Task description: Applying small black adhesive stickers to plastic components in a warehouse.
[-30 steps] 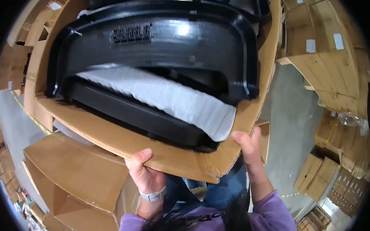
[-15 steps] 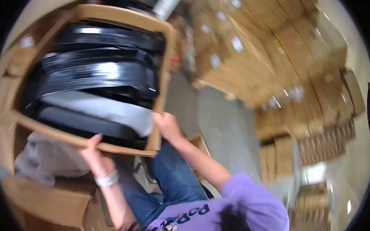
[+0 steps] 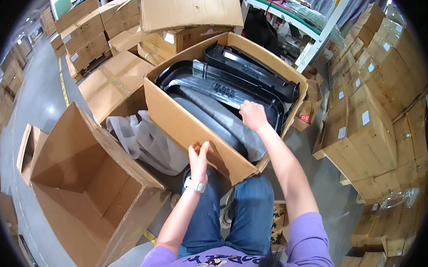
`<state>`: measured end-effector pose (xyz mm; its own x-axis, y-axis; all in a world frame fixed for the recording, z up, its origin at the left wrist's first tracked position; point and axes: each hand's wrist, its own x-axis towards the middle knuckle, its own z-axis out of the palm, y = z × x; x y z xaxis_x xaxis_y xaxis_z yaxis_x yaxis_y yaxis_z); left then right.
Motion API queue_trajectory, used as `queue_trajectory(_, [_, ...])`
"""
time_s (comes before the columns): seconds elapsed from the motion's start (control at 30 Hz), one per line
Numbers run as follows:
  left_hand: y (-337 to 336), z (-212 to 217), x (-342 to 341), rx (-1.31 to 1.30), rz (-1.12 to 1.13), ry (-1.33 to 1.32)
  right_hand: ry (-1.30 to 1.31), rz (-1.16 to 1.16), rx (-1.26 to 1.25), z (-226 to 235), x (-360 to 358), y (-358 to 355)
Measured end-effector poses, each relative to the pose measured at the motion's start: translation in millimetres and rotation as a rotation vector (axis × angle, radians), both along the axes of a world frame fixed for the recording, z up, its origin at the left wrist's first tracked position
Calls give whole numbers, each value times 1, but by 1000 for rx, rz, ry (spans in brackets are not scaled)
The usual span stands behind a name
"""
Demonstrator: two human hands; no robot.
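Observation:
An open cardboard box (image 3: 185, 123) stands in front of me, packed with black plastic moulded parts (image 3: 231, 82) and a grey foam sheet (image 3: 223, 121). My left hand (image 3: 199, 159) rests flat against the box's near wall, fingers together, a white watch on the wrist. My right hand (image 3: 253, 115) reaches inside the box and lies on the black parts and the foam; whether it grips anything I cannot tell.
A large empty open box (image 3: 90, 186) lies to my left. Crumpled grey foam wrap (image 3: 145, 139) sits between the two boxes. Stacks of sealed boxes (image 3: 371, 126) stand on the right and more boxes (image 3: 104, 28) behind. A metal rack (image 3: 314, 24) stands at the back right.
The box was held up close and tilted before; now it sits lower and farther from me. My right hand has left the box's edge and gone inside.

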<state>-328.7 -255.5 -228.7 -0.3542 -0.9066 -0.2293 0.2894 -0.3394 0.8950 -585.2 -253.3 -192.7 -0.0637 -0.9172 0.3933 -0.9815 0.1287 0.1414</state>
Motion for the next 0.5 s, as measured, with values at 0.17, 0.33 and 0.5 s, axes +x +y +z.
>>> queue_trajectory(0.17, [9,48,-3,-349,29,93,-296,-26,-266,67,60,48])
queue_trajectory(0.33, [-5,146,-24,-568,-176,-24,-336,83,-570,119,169,90])
queue_trajectory(0.5, [9,173,3,-484,-5,67,-584,134,-475,160,234,169])
